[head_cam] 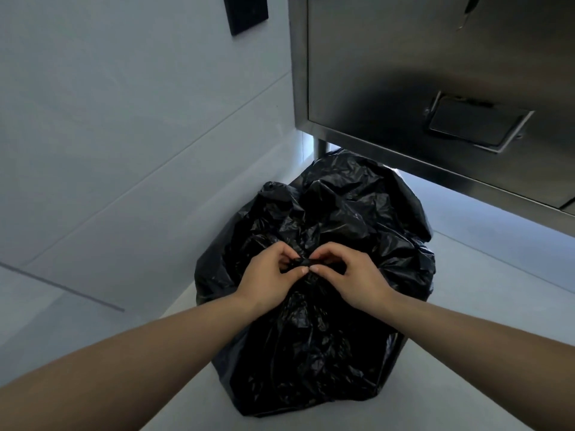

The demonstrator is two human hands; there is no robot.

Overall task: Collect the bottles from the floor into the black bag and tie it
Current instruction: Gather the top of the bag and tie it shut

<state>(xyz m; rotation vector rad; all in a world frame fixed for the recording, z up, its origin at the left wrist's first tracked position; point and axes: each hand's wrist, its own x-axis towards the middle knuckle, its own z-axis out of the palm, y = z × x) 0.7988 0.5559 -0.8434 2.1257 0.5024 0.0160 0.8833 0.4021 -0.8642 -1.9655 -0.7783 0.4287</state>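
Note:
A bulging black plastic bag (323, 213) stands on the pale floor in the middle of the view. Its gathered mouth forms a small twisted bunch at the top centre. My left hand (267, 283) pinches that bunch from the left, thumb and fingers closed on the plastic. My right hand (354, 279) grips the same bunch from the right, fingertips nearly touching those of the left. No bottles are visible on the floor; whatever is in the bag is hidden.
A stainless steel cabinet (404, 73) with a recessed handle (476, 122) hangs over the bag at the upper right, on a metal leg (320, 149). A pale tiled wall (124, 119) rises at the left, with a black panel (245, 12) at the top.

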